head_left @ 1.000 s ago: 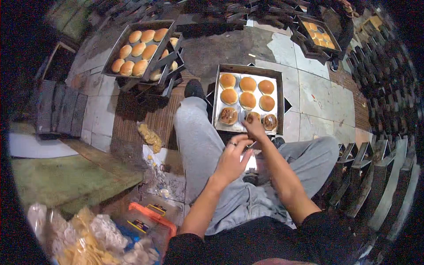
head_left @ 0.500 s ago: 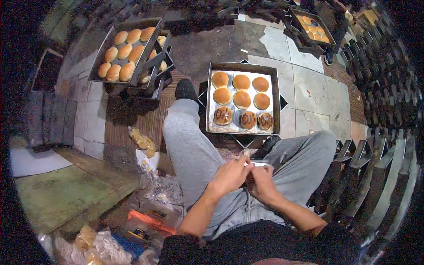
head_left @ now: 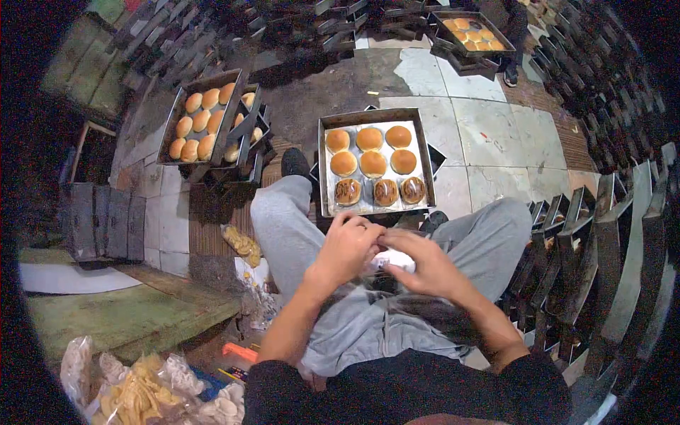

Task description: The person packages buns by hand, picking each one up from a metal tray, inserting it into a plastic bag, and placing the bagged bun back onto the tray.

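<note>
In front of my lap, my left hand point(head_left: 346, 249) has bent fingers closed at the tip of a small white bundle point(head_left: 394, 261) that looks like a soft plastic bag. My right hand point(head_left: 427, 263) is wrapped around the bundle from the other side, thumb across its front. Fingers of both hands meet at its top, partly hiding it. Just beyond stands a square metal tray point(head_left: 428, 159) of round buns. Its two far rows hold plain golden buns point(head_left: 372, 163); the nearest row has three buns with dark brown streaked topping point(head_left: 385, 192).
A stack of bun trays point(head_left: 168, 134) stands at the left, another tray point(head_left: 511, 51) at the far right near a person's leg point(head_left: 516, 42). Stacked dark metal trays point(head_left: 602, 248) line the right side. Plastic bags with yellow filling point(head_left: 138, 393) lie at the lower left.
Both hands have moved up and spread slightly apart, so more of the white bundle shows. The view has shifted, bringing the bags at the lower left further into sight.
</note>
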A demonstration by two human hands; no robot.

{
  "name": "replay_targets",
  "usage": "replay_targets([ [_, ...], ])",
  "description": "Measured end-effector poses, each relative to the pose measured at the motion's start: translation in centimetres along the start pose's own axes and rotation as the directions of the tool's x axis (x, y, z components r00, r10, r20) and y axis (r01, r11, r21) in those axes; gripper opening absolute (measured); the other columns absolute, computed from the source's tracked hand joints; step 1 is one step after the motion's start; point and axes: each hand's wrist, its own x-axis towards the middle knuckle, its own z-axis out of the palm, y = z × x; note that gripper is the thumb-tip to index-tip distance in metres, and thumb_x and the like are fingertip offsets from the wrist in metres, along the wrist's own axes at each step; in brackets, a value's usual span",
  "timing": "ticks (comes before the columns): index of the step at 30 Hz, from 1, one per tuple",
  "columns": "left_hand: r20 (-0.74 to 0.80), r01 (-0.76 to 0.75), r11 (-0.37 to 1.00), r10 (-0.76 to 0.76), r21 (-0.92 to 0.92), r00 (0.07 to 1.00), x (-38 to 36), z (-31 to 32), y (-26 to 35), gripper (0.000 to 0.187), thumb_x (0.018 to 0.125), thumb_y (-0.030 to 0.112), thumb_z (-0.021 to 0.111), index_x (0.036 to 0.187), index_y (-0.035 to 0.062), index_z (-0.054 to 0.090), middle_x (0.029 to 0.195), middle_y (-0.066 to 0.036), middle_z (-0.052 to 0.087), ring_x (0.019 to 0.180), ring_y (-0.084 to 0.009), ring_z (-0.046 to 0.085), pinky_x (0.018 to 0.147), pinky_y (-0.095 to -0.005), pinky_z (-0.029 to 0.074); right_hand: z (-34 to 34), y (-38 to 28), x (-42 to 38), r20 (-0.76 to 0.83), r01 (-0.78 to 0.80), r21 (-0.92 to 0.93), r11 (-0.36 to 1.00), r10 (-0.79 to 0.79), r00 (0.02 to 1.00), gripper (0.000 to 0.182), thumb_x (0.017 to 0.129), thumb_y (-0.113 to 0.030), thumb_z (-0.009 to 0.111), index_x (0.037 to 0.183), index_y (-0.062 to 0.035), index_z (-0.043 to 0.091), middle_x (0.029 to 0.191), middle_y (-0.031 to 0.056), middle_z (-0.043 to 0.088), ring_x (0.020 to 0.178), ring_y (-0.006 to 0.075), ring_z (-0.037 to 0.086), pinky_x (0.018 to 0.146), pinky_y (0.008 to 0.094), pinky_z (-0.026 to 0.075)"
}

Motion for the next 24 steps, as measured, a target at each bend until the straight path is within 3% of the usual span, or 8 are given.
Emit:
replay_targets([
  [8,-0.021,-0.099,0.992,0.097,-0.081,0.995,1.5,-2.5,3.9,0.064,0.078,0.019,0.072,0.139,0.0094,0.054,0.143,-0.013,0.055,0.142,-0.0341,0.041,0.116,-0.056,0.023,2.8,2.5,0.4,0.134,-0.111,-0.17,0.979,0.135,0.982,0.087,0.084,-0.019,0.065,0.157,0.0038,0.023,0.165,0.032,0.007,0.155,0.0447,0.002,0.127,0.0488,0.01],
  [11,-0.326,0.012,0.956,-0.111,-0.293,0.939,2.8,-1.6,2.5,0.057,0.091,0.021,0.066,0.143,0.0067,0.047,0.139,-0.013,0.056,0.136,-0.0314,0.046,0.115,-0.0463,0.028,3.5,0.9,4.3,-0.087,-0.105,0.015,0.994,0.106,0.991,0.09,0.085,-0.018,0.064,0.159,0.0032,0.017,0.165,0.0315,0.008,0.156,0.043,0.003,0.126,0.0474,0.01],
  [13,0.032,0.155,0.14,-0.631,-0.978,0.775,3.1,1.2,0.2,0.052,0.104,0.027,0.057,0.147,0.0045,0.039,0.141,-0.013,0.052,0.132,-0.0248,0.045,0.113,-0.0383,0.034,6.8,0.3,5.7,-0.009,-0.16,0.21,0.965,0.166,0.986,0.09,0.085,-0.013,0.062,0.159,0.0039,0.013,0.167,0.0283,0.008,0.156,0.0428,0.005,0.126,0.0467,0.01],
  [14,-0.014,0.227,0.304,-0.626,-0.925,0.78,3.6,0.3,-2.1,0.052,0.11,0.031,0.048,0.151,0.0048,0.031,0.143,-0.011,0.047,0.13,-0.0195,0.045,0.111,-0.0339,0.037,7.6,-0.4,7.1,-0.09,-0.166,0.262,0.951,0.196,0.976,0.089,0.085,-0.01,0.061,0.159,0.0045,0.013,0.167,0.0275,0.01,0.156,0.043,0.006,0.126,0.0465,0.01],
  [15,0.095,0.06,-0.075,-0.7,-0.995,0.708,3.6,-0.3,-3.1,0.057,0.108,0.034,0.051,0.153,0.0052,0.031,0.142,-0.012,0.049,0.127,-0.0185,0.048,0.108,-0.0314,0.04,8.4,-0.9,8.6,-0.171,-0.165,0.312,0.936,0.226,0.959,0.089,0.084,-0.007,0.06,0.159,0.0051,0.013,0.166,0.0267,0.012,0.155,0.0432,0.008,0.126,0.0463,0.009],
  [18,0.015,0.07,0.036,-0.784,-0.997,0.621,3.4,-1.5,-7.7,0.059,0.107,0.033,0.055,0.153,0.0039,0.034,0.138,-0.011,0.053,0.123,-0.0183,0.053,0.104,-0.035,0.044,9.8,-0.8,11.4,-0.107,-0.141,0.405,0.903,0.2,0.974,0.076,0.083,0.001,0.056,0.153,0.007,0.028,0.156,0.0265,0.036,0.147,0.0388,0.034,0.122,0.0444,0.024],
  [22,-0.173,-0.2,0.14,-0.972,-0.97,0.159,0.8,-4.3,-12.5,0.066,0.103,0.032,0.056,0.154,0.0002,0.03,0.146,-0.024,0.047,0.128,-0.031,0.054,0.102,-0.0435,0.048,9.5,7.9,14.3,-0.221,-0.06,0.15,0.987,0.092,0.971,0.025,0.084,-0.004,0.063,0.109,-0.001,0.068,0.111,0.0174,0.071,0.107,0.0343,0.067,0.097,0.0455,0.051],
  [24,-0.193,-0.423,0.073,-0.949,-0.903,0.249,-3.0,-3.3,-16.1,0.07,0.102,0.036,0.056,0.156,0.0011,0.027,0.147,-0.028,0.045,0.127,-0.0358,0.054,0.1,-0.0455,0.05,10.0,19.4,14.6,-0.211,-0.486,-0.132,0.864,0.455,0.865,0.02,0.091,-0.017,0.063,0.101,0.0002,0.061,0.109,0.0207,0.066,0.095,0.0412,0.064,0.086,0.0483,0.052],
])
